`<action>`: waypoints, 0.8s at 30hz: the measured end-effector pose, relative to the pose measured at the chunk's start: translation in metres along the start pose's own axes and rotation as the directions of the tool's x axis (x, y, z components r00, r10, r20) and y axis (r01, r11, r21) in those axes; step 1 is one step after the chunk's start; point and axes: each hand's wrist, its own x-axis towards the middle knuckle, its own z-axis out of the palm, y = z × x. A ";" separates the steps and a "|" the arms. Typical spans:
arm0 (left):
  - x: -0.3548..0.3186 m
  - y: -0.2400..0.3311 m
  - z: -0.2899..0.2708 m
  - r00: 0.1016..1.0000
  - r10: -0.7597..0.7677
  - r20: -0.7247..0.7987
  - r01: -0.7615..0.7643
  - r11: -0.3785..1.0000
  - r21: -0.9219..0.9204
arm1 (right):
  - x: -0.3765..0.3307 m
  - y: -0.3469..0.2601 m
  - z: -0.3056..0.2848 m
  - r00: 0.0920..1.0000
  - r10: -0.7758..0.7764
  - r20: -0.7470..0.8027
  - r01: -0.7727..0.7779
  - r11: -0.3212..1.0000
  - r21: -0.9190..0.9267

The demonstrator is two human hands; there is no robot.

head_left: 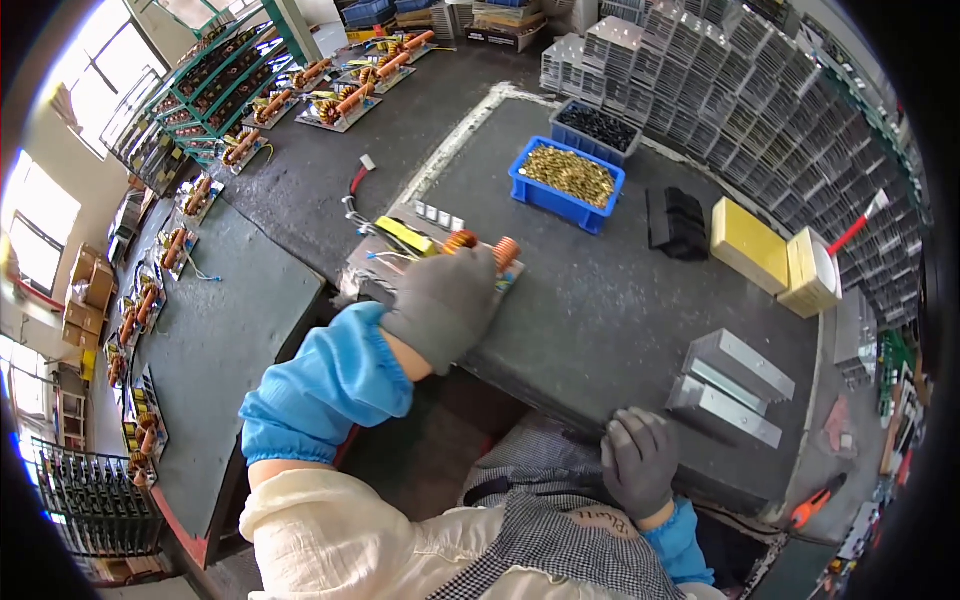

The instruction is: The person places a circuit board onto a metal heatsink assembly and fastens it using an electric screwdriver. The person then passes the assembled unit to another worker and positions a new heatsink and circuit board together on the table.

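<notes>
My left hand (pixel 445 305), in a grey glove, reaches over the near side of a circuit board (pixel 510 275) at the table's edge. Its fingertips are hidden among the parts, so I cannot tell their grip. Beside the fingers show an orange copper coil (pixel 507 252), a ring-shaped coil (pixel 460 241) and a yellow transformer (pixel 405 236). My right hand (pixel 640 462), gloved too, rests at the near table edge with its fingers loosely bent and nothing visible in them. Right of it lie silver metal heat sinks (pixel 735 385).
A blue bin (pixel 565 212) of brass-coloured fasteners stands beyond the board, before a bin of black parts (pixel 598 130). Yellow blocks (pixel 750 245) and a red-handled brush (pixel 857 224) are at right. Stacked metal parts (pixel 720 90) line the back. More boards (pixel 340 105) line the far and left tables.
</notes>
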 end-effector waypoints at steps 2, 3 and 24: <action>-0.003 0.036 -0.005 0.999 0.033 0.033 -0.032 0.999 -0.030 | -0.005 0.002 0.000 0.999 -0.026 -0.024 0.027 0.999 0.040; -0.003 0.052 -0.009 0.993 0.073 0.094 -0.065 0.995 -0.082 | -0.009 0.003 0.000 1.000 -0.019 -0.022 0.020 0.999 0.037; 0.029 0.058 0.003 0.707 0.689 -0.161 -0.686 0.723 0.080 | -0.028 0.015 -0.006 0.981 0.033 -0.192 0.010 0.975 0.220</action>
